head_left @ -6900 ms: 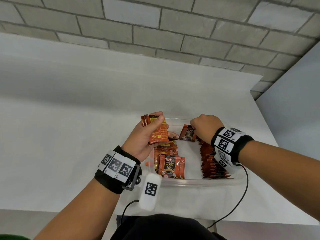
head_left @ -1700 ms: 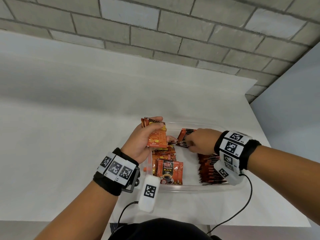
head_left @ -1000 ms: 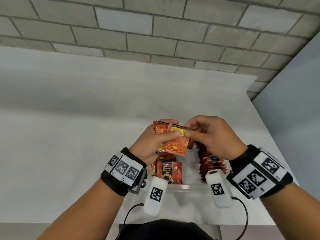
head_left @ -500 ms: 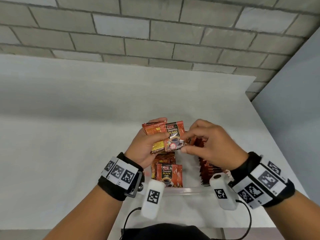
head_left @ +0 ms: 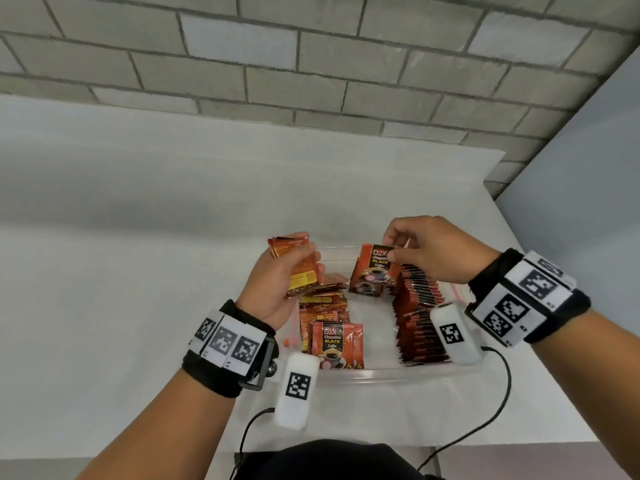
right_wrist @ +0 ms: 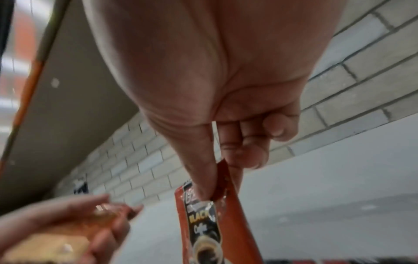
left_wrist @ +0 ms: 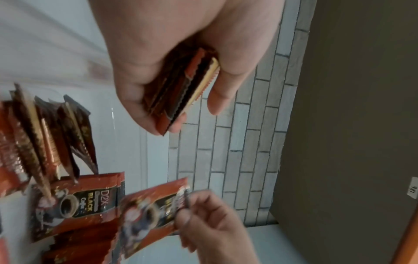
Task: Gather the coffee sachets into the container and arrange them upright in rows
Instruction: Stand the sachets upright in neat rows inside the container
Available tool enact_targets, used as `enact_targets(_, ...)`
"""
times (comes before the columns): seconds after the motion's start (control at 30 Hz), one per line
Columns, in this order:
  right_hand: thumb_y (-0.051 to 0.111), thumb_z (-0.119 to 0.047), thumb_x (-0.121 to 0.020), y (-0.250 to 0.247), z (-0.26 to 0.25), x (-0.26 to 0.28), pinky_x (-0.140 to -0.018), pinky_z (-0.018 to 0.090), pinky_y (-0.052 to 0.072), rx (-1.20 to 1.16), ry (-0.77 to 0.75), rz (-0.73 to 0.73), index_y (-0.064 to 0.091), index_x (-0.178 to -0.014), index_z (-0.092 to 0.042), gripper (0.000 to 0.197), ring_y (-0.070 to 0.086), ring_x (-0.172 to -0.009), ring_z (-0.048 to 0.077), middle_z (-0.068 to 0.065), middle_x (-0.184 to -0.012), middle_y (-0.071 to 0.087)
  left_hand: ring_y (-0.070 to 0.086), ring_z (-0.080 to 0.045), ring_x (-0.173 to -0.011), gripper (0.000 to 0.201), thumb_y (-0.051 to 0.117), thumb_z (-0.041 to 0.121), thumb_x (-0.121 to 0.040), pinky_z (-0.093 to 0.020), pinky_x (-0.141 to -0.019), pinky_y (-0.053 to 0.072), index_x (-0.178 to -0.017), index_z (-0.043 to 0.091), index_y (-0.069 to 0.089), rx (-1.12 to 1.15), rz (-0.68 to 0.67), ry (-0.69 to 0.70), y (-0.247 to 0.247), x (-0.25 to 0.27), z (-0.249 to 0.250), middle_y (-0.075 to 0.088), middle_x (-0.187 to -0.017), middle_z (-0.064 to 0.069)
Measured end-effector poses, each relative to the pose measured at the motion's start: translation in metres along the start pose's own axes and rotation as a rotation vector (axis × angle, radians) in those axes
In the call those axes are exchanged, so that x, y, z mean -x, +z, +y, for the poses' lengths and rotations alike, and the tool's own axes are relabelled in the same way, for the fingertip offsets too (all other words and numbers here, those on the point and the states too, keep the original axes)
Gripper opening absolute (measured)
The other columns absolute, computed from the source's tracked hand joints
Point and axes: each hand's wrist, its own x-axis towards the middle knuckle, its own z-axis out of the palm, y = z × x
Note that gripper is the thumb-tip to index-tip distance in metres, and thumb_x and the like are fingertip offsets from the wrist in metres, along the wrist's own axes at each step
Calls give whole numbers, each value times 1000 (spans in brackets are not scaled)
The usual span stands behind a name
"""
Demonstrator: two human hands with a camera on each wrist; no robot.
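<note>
Over the container (head_left: pixel 381 370), my right hand (head_left: pixel 427 249) pinches one sachet (head_left: pixel 374 271) by its top, long axis upright, just left of the standing row (head_left: pixel 419 306); my left hand (head_left: pixel 277 282) grips a stack (head_left: pixel 299 261).

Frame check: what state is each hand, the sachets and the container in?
Left hand: grips a stack of sachets.
Right hand: pinches one sachet by its top edge, above the container.
Row of sachets: upright along the right side.
Loose sachets: lying unsorted, left side.
Clear container: open, on the table.
</note>
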Motion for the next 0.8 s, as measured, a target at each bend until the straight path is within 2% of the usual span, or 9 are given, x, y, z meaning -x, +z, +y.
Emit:
enact_targets(0.13, 65, -18, -87, 16, 19, -20, -58, 17, 35, 195, 108, -130, 58, -89, -23, 9, 53, -74, 10, -6, -86, 59, 66, -20, -69, 20, 59, 10, -90, -27, -58, 56, -110, 13, 60, -12, 20, -6, -8, -1, 5, 65, -84, -9)
enact_targets(0.23, 66, -17, -86, 32, 21, -32, -63, 22, 39, 282, 121, -222, 58, -87, -20, 9, 54, -76, 13, -10, -76, 53, 67, -19, -70, 23, 58, 10, -90, -26, -58, 57, -113, 11, 61, -1, 12, -13, -10, 0, 5, 66, -85, -10)
enact_targets(0.33, 66, -16, -85, 42, 20, -41, -65, 23, 40, 378, 99, -270, 58, -85, -20, 9, 55, -79, 16, -8, -77, 54, 67, -19, -69, 23, 58, 9, -91, -26, -59, 57, -113, 11, 61, 13, 12, -22, -11, 0, 5, 66, -84, -10)
enact_targets(0.43, 62, -13, -85, 49, 19, -48, -57, 21, 35, 460, 91, -282, 56, -82, -20, 9, 56, -81, 19, -8, -76, 52, 66, -20, -68, 22, 58, 10, -91, -27, -60, 57, -112, 11, 61, 25, 9, -31, -12, 1, 6, 66, -82, -9)
enact_targets(0.5, 58, -12, -86, 52, 18, -50, -59, 23, 41, 562, 100, -283, 60, -84, -13, 2, 61, -82, 23, 0, -85, 59, 66, -20, -68, 20, 57, 9, -91, -28, -60, 56, -110, 12, 61, 26, 6, -36, -12, 1, 6, 66, -81, -9)
enact_targets(0.57, 56, -13, -86, 55, 17, -51, -63, 27, 44, 667, 88, -278, 64, -93, -9, 11, 63, -82, 25, 6, -93, 64, 66, -20, -68, 18, 57, 10, -91, -28, -60, 56, -108, 12, 62, 24, 5, -42, -13, 1, 6, 67, -81, -9)
enact_targets(0.8, 50, -13, -89, 56, 16, -50, -63, 28, 41, 766, 49, -230, 61, -94, -10, 13, 56, -72, 24, 7, -92, 62, 67, -21, -68, 17, 57, 10, -91, -28, -60, 57, -108, 12, 62, 26, 1, -44, -12, 0, 5, 66, -83, -11)
